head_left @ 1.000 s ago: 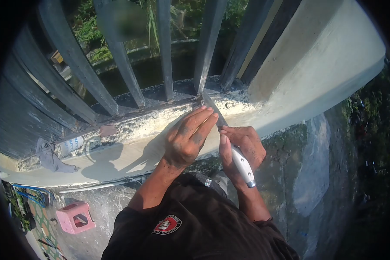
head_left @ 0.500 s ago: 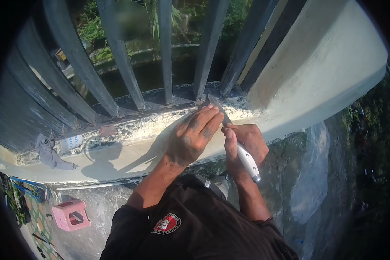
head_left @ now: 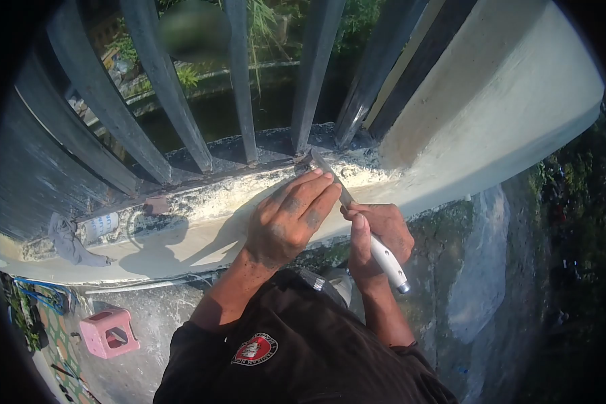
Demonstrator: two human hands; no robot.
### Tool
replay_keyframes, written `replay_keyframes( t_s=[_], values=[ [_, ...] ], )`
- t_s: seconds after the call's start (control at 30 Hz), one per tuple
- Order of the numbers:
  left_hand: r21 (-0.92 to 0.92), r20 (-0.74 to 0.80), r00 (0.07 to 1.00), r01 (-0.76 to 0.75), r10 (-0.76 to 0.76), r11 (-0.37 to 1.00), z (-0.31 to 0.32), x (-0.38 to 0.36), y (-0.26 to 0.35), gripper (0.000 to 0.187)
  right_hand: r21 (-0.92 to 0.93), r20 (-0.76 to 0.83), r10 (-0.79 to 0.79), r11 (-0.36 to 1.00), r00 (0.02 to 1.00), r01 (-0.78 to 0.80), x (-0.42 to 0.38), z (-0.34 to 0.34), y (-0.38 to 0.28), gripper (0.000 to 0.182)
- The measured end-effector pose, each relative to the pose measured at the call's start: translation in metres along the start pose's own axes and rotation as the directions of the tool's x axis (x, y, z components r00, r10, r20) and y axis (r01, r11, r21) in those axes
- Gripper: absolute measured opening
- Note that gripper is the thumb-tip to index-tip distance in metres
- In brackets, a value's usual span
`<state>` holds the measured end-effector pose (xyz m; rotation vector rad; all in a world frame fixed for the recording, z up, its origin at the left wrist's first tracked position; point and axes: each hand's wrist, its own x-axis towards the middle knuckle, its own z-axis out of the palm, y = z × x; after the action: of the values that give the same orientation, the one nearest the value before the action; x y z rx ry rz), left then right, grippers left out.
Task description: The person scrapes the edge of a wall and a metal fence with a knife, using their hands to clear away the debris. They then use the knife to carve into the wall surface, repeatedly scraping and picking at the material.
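My right hand (head_left: 376, 232) grips the white handle of a putty knife (head_left: 385, 256). Its metal blade (head_left: 324, 168) points up and left, with the tip against the rough white filler at the foot of a dark fence bar (head_left: 310, 74). My left hand (head_left: 286, 219) lies flat beside the blade, fingers pressed together and stretched over its lower part, resting on the top of the pale concrete ledge (head_left: 202, 239). Both hands are smeared with grey dust.
Dark metal fence bars (head_left: 161, 87) rise from the ledge. A grey rag (head_left: 67, 242) and a small white can (head_left: 99, 225) lie on the ledge at left. Far below stands a pink plastic stool (head_left: 109, 331). A pale pillar (head_left: 491, 87) is at right.
The view has shifted slightly. Both hands and the knife slid a little left and down along the ledge, the blade tip staying at the bar's foot.
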<state>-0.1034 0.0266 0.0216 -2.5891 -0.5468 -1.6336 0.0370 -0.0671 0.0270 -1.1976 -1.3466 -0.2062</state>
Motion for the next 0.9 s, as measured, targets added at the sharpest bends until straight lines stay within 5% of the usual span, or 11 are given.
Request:
replay_keyframes(
  t_s=[0.37, 0.43, 0.7, 0.9],
  values=[
    [0.014, 0.031, 0.999, -0.015, 0.015, 1.0, -0.001, 0.001, -0.002, 0.029, -0.006, -0.071, -0.01, 1.0, 0.997, 0.01, 0.002, 0.004, -0.004, 0.023],
    [0.014, 0.047, 0.999, 0.014, -0.015, 1.0, 0.002, 0.008, -0.002, 0.034, -0.001, -0.094, 0.091, 0.996, 0.991, -0.092, 0.005, 0.007, -0.001, 0.023],
    [0.004, 0.04, 0.999, 0.004, -0.005, 1.0, 0.001, 0.011, -0.01, 0.038, -0.042, -0.08, 0.002, 0.999, 0.997, -0.006, 0.004, 0.011, -0.007, 0.021],
    [-0.033, 0.054, 0.995, 0.081, -0.079, 0.996, 0.004, 0.017, -0.011, 0.029, -0.052, -0.113, 0.164, 0.984, 0.98, -0.171, 0.015, 0.014, 0.002, 0.028]
  ],
)
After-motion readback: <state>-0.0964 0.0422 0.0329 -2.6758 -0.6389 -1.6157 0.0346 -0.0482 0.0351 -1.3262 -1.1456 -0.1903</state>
